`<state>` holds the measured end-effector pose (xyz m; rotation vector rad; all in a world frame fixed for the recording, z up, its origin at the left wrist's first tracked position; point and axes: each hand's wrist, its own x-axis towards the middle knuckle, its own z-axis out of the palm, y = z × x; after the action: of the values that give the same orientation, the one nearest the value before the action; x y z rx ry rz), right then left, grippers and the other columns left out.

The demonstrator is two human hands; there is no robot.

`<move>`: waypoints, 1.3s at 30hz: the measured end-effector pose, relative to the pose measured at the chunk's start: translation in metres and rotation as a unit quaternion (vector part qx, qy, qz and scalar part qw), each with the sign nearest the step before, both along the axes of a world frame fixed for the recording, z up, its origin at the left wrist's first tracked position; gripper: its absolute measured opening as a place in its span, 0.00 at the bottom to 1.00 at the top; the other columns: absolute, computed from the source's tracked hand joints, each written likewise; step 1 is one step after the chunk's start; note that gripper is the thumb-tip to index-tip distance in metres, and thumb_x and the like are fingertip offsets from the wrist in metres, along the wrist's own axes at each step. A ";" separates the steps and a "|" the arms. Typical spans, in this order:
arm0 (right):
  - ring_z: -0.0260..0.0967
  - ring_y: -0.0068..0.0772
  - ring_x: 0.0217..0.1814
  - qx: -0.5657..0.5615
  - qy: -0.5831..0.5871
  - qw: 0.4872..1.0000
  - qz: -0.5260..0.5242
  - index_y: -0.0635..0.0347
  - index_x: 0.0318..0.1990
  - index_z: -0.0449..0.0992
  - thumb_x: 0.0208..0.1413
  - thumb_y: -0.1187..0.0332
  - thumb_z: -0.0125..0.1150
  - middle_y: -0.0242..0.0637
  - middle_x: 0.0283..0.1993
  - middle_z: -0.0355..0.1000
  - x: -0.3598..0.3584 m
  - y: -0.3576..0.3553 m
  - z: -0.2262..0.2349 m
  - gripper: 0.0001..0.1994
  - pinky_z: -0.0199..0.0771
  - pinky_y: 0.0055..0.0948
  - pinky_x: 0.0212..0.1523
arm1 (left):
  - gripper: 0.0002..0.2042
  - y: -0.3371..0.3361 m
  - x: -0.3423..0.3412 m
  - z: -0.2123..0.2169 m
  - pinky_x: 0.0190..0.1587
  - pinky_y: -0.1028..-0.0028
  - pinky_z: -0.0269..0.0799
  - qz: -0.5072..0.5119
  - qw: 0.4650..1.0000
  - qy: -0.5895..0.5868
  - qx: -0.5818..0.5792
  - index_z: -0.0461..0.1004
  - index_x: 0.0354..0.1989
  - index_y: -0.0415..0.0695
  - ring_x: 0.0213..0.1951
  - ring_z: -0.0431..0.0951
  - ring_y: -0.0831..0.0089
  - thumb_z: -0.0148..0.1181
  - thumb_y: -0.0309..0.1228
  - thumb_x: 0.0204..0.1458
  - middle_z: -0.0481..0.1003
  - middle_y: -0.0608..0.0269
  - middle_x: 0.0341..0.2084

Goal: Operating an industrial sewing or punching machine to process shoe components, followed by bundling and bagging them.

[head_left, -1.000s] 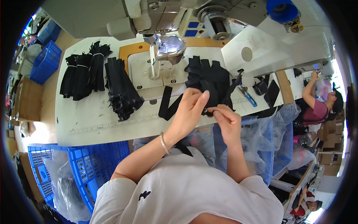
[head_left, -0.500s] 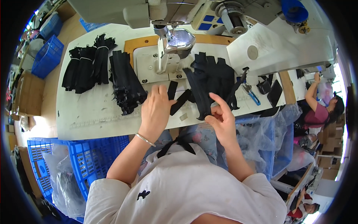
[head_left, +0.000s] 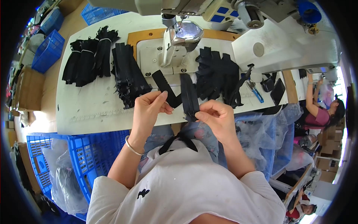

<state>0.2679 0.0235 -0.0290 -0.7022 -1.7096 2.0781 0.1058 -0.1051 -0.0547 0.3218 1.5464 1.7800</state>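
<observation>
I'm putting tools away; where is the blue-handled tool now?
In the head view, the blue-handled tool lies on the white tabletop, right of the right hand, just right of the heap of black strips.

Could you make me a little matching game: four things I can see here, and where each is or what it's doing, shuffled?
1. left hand
2. right hand
3. tied black bundles
4. blue-handled tool

A. lying on the table, to the right of both hands
B. pinching the lower end of a long black strip
C. at the table's left side, bound with pale ties
D. thumb and finger on a bent black strip

Pairs: 1-D, 2-B, 3-C, 4-A
</observation>
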 end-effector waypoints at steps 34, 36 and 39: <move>0.73 0.19 0.24 0.002 -0.062 0.988 0.144 0.68 0.32 0.78 0.56 0.68 0.61 0.36 0.24 0.75 -0.039 0.013 -0.010 0.09 0.75 0.18 0.26 | 0.14 0.007 0.016 0.017 0.18 0.80 0.70 -0.009 1.000 0.018 -0.005 0.71 0.17 0.38 0.13 0.70 0.81 0.63 0.31 0.52 0.69 0.67 0.12; 0.72 0.19 0.24 -0.009 -0.057 0.989 0.139 0.68 0.32 0.78 0.56 0.68 0.61 0.36 0.24 0.75 -0.040 0.013 -0.009 0.09 0.74 0.18 0.25 | 0.15 0.008 0.015 0.017 0.17 0.80 0.69 -0.004 1.000 0.016 -0.004 0.70 0.17 0.39 0.12 0.70 0.81 0.63 0.31 0.52 0.68 0.67 0.12; 0.72 0.19 0.23 -0.018 -0.058 0.989 0.135 0.68 0.32 0.77 0.56 0.68 0.61 0.35 0.23 0.74 -0.041 0.011 -0.003 0.10 0.72 0.17 0.24 | 0.10 0.006 0.012 0.015 0.18 0.83 0.67 -0.019 1.000 0.011 -0.006 0.77 0.26 0.35 0.16 0.70 0.83 0.63 0.31 0.52 0.73 0.66 0.16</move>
<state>0.2265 0.0348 -0.0325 -0.6444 -1.9301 2.2921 0.1178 -0.0992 -0.0399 0.3626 1.5566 1.7428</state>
